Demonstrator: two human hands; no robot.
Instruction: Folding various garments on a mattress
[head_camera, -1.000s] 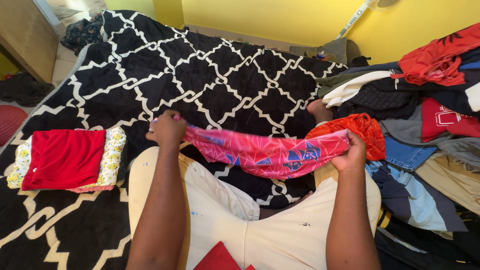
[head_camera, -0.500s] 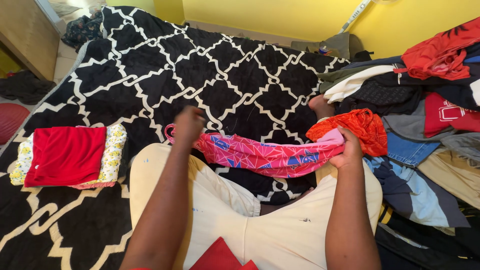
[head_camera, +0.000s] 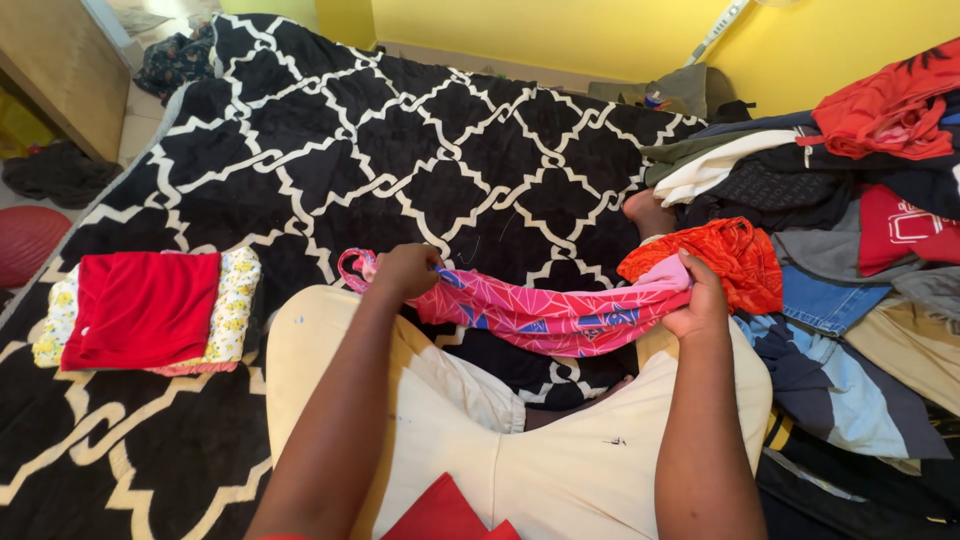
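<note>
Garment: pink patterned garment (head_camera: 545, 312) stretched above the lap, near centre.
Left hand: left hand (head_camera: 405, 270) pinching its left end.
Right hand: right hand (head_camera: 700, 300) clasping the right end.
Change: left hand has moved right, so the span is shorter, folding inward.
Around: folded red cloth (head_camera: 140, 308) left; clothes pile (head_camera: 850, 200) right; black-and-white blanket (head_camera: 400, 150) beneath.

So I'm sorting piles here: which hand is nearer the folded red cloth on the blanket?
Left. The left hand grips the pink garment just right of the folded red cloth; the right hand is far across, beside the orange garment.
</note>
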